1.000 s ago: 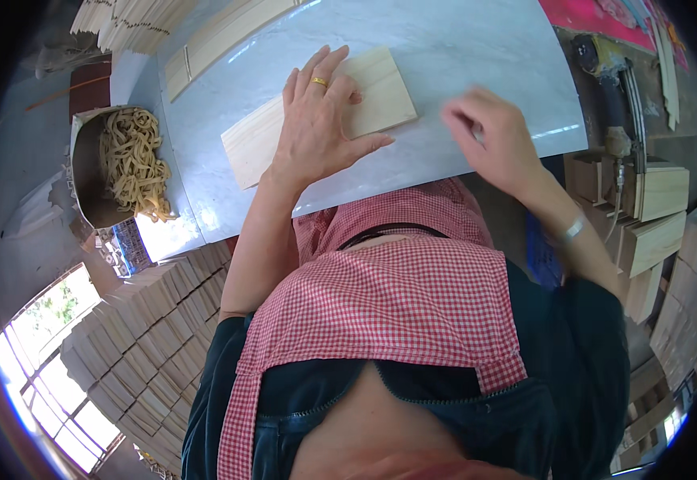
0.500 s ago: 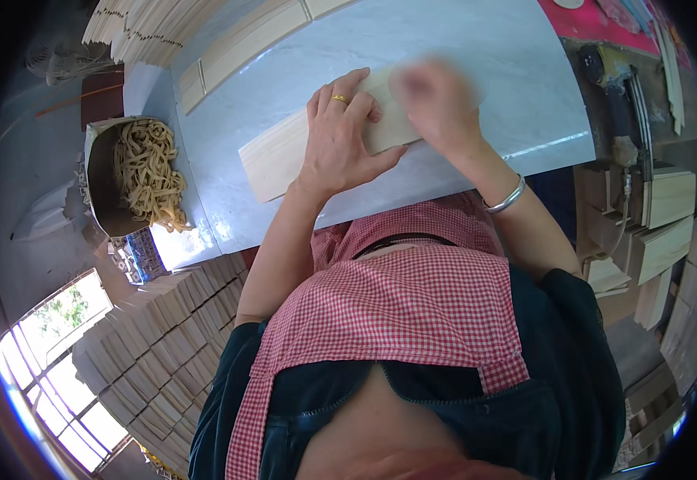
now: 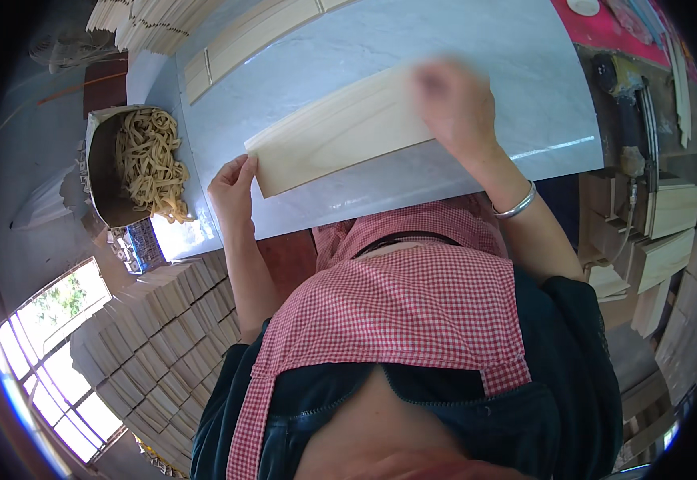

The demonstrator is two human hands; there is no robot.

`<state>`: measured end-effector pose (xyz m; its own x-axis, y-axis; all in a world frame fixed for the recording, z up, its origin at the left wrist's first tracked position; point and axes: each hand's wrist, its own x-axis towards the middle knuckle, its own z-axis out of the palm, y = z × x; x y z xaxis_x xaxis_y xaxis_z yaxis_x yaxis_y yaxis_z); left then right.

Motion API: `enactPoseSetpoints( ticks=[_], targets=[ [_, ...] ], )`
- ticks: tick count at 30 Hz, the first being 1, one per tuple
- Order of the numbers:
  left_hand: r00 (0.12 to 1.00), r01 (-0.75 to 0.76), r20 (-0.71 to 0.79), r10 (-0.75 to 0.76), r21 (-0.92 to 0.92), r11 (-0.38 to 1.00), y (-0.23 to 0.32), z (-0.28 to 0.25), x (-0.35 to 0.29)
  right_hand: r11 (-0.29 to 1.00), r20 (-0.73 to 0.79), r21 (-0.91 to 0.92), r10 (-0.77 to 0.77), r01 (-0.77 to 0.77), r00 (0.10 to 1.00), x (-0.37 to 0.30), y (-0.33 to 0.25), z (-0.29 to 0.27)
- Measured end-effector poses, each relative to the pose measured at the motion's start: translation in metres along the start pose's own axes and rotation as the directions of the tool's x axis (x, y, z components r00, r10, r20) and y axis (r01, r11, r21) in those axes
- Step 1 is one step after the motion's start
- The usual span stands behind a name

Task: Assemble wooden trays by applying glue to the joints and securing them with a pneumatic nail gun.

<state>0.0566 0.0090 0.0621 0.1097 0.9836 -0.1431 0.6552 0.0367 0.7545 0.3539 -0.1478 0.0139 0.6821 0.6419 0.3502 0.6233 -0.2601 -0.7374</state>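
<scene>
A long pale wooden board (image 3: 332, 132) lies slantwise on the blue-grey tabletop (image 3: 316, 212) in front of me. At its left end my left hand (image 3: 234, 188) is closed, with thumb and fingers pinching the near-left corner region. My right hand (image 3: 464, 116), with a silver bangle on the wrist, is over the board's right end. A blur smears its fingers, so their grip there cannot be made out. Fine lines run along the board's far edge; whether it is one piece or several thin layers is hard to tell.
An open box of tan rubber bands (image 3: 152, 160) stands at the table's left. More pale boards (image 3: 260, 36) lie along the far edge, beside stacked slats (image 3: 144, 24). Large board stacks (image 3: 160, 344) rise at lower left; wooden pieces (image 3: 668, 212) and a dark tool (image 3: 624, 92) are at right.
My left hand has left the middle of the board and moved left to its end, where it now pinches the edge. My right hand has shifted slightly right.
</scene>
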Motion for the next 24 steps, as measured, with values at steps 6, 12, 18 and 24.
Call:
enactPoseSetpoints(
  ticks=[6,12,18,24],
  targets=[
    [0.994,0.110,0.042,-0.105,-0.153,0.982,-0.008,0.000,0.000,0.999,0.071,-0.055,0.002,0.002,0.997,0.006,-0.003,-0.006],
    [0.992,0.121,0.062,-0.112,-0.171,0.978,-0.006,0.000,-0.001,0.994,0.145,-0.105,-0.016,0.032,0.989,0.011,-0.004,-0.010],
    [0.993,0.113,0.036,-0.108,-0.160,0.981,0.000,0.002,-0.005,0.978,0.175,-0.187,-0.064,0.097,0.983,0.016,-0.007,-0.009],
    [0.982,0.130,0.132,-0.132,0.023,0.991,-0.003,-0.007,0.004,0.986,0.205,-0.143,-0.051,0.081,0.977,0.018,-0.001,-0.010]
  ],
)
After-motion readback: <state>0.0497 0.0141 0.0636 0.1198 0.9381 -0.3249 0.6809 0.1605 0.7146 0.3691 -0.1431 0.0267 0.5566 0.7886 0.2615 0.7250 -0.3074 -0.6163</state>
